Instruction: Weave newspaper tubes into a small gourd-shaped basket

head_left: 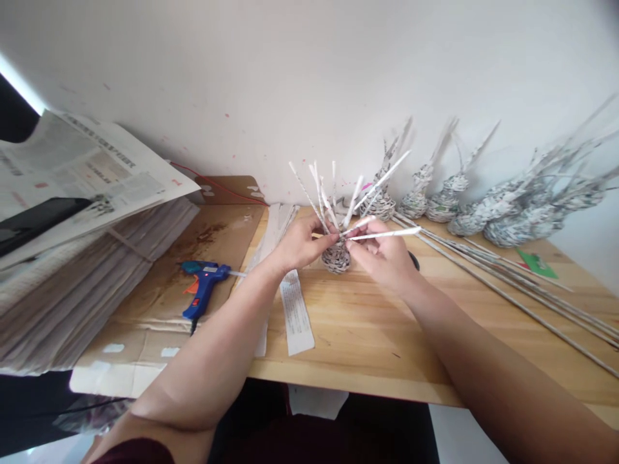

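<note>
Two forearms of mine, left forearm and right forearm, are reaching in from the bottom of frame. Just beyond the tabletop's near edge, a printed paper strip is lying at lower center; tiny text is showing, too small to read. Left of it, a blue glue gun is resting on cardboard, no brand legible.

At frame center, I'm working a small woven piece upright on the wooden tabletop. My left hand is pinching its neck between thumb and fingers; my right hand is gripping a white paper stick at the neck, fingertips partly hidden.

Progress, judging by looks: rounded base is looking woven; neck is looking barely started, loose sticks fanning out above. Compared with the row, a taller neck is seemingly lacking.

Right side: long paper rods are lying diagonally, green scrap nearby, marks unreadable. Upper left, a newspaper sheet is topping a stack, a dark device lying on it; Chinese-looking headline and columns are blurring, no words readable. Farther back, other woven pieces are lining the white wall, necks built up, long ends sticking out, apparently untrimmed.
</note>
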### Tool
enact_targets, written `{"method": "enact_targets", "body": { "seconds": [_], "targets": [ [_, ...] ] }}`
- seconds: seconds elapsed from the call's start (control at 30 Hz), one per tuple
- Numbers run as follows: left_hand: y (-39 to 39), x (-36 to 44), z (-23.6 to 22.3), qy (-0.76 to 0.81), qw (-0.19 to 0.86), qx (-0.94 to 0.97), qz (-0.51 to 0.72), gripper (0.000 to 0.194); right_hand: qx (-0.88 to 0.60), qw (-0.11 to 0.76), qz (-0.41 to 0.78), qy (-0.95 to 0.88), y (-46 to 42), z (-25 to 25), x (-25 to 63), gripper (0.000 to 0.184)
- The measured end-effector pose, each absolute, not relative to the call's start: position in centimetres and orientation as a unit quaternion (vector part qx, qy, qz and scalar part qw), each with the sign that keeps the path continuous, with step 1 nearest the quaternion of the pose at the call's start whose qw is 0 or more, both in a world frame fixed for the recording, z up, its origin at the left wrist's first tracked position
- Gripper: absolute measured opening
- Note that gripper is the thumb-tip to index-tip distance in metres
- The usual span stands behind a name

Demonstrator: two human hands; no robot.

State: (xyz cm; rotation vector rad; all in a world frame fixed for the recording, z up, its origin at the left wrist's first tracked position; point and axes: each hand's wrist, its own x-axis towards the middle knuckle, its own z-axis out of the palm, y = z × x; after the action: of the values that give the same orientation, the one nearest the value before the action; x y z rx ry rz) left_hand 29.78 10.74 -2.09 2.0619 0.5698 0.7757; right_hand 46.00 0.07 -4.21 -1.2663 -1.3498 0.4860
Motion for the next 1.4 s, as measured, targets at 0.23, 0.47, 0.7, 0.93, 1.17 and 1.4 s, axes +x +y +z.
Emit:
{"method": "enact_targets", "body": {
  "seconds": [0.23, 0.47, 0.7, 0.93, 1.17, 1.4],
  "targets": [
    [10.3, 29.9, -1.8, 0.257, 0.414, 0.813, 0.320, 0.016, -0.528, 0.516, 0.025, -0.674, -0.8, -3.7, 45.7, 0.028],
    [10.3, 29.8, -1.7, 0.257, 0.437, 0.801, 0.319, 0.014, -0.557, 0.500, -0.004, -0.663, -0.8, -3.7, 45.8, 0.020],
    [10.8, 29.7, -1.7, 0.261, 0.469, 0.790, 0.296, 0.015, -0.534, 0.533, 0.124, -0.644, -0.2, -4.6, 46.3, 0.017],
    [10.5, 29.6, -1.3, 0.267, 0.472, 0.790, 0.287, 0.011, -0.489, 0.472, 0.045, -0.732, -0.6, -3.4, 46.6, 0.023],
    [11.0, 29.5, -1.5, 0.231, 0.488, 0.798, 0.267, 0.017, -0.552, 0.573, 0.159, -0.585, -0.1, -4.6, 46.4, 0.012],
    [12.3, 29.5, -2.8, 0.187, 0.582, 0.745, 0.268, 0.027, -0.585, 0.588, 0.273, -0.487, 1.0, -5.3, 47.0, 0.024]
  ]
}}
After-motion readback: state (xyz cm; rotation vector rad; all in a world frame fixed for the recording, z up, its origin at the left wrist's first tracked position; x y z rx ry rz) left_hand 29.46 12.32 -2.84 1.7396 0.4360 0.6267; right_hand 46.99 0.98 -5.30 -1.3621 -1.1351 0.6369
